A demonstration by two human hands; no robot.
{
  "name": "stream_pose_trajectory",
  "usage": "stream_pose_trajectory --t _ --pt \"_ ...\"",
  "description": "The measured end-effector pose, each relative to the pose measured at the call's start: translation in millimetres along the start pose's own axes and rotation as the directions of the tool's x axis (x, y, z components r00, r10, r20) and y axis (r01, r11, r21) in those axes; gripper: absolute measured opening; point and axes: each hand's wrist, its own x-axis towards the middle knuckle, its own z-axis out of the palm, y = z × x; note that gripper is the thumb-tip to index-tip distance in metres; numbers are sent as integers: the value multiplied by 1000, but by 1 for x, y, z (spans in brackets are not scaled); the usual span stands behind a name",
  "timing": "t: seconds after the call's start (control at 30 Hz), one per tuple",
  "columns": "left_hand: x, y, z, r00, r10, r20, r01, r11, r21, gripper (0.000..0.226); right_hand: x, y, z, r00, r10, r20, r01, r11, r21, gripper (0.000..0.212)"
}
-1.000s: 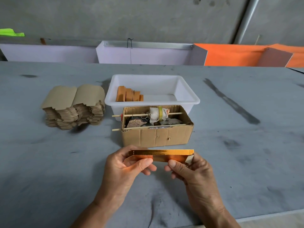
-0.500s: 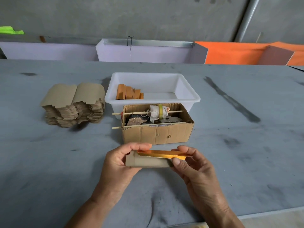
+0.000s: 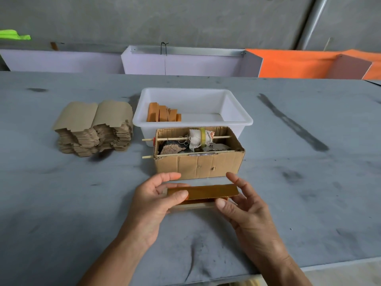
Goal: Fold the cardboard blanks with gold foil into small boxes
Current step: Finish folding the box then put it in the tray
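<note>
Your two hands hold one part-folded blank (image 3: 203, 193) just above the grey table (image 3: 61, 203), directly in front of the open cardboard box (image 3: 198, 168). The blank is a long narrow strip shape: glossy gold foil on the upward face, dull tan board along the near lower edge.

Left hand (image 3: 153, 201): thumb lies across the foil at the left end, fingers curled behind, so it pinches that end. Right hand (image 3: 245, 205): thumb tip presses the near edge at the right end, fingers loosely spread and bent behind the strip; whether those fingertips touch the board you cannot tell.

Cardboard box: one, corrugated brown, rough cut rim, two thin wooden sticks (image 3: 185, 138) laid lengthwise through it. A wad of white cloth with a yellowish band (image 3: 199, 138) sits on the far stick; dark crumbly lumps lie beneath, not identifiable.

White tub (image 3: 237, 112): one, smooth plastic, rectangular, touching or just behind the box. Inside at the left, a leaning row of orange-gold folded boxes (image 3: 164, 115), about five, count uncertain.

Left of the tub: one stack of flat blanks (image 3: 92, 129), matte brown side up, scalloped edges, too many to count.

Table surface matte, scuffed with dark smears.
</note>
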Motion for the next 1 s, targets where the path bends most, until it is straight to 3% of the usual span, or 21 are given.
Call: stream_pose_trajectory --t 0.07,0.3,0.47,0.77,0.9,1.0 --pt "1 -1 -1 998 48 -34 -47 999 24 38 0 -2 -3 997 64 35 -67 994 90 93" --pt "-2 1 1 979 192 -66 -184 976 117 41 -1 3 5 998 59 3 -58 976 210 48" --pt "-2 4 3 970 238 -51 -230 965 127 41 -3 1 12 995 98 -28 -91 978 186 40" --pt "0 5 7 966 253 -58 -243 960 141 40 -2 2 15 997 63 -45 -54 982 183 33" --pt "-4 5 10 970 244 8 -244 962 126 43 -1 3 18 993 89 -83 -71 978 197 12" --pt "-5 7 10 973 228 27 -230 967 113 43 0 2 22 988 107 -112 -83 977 198 8"
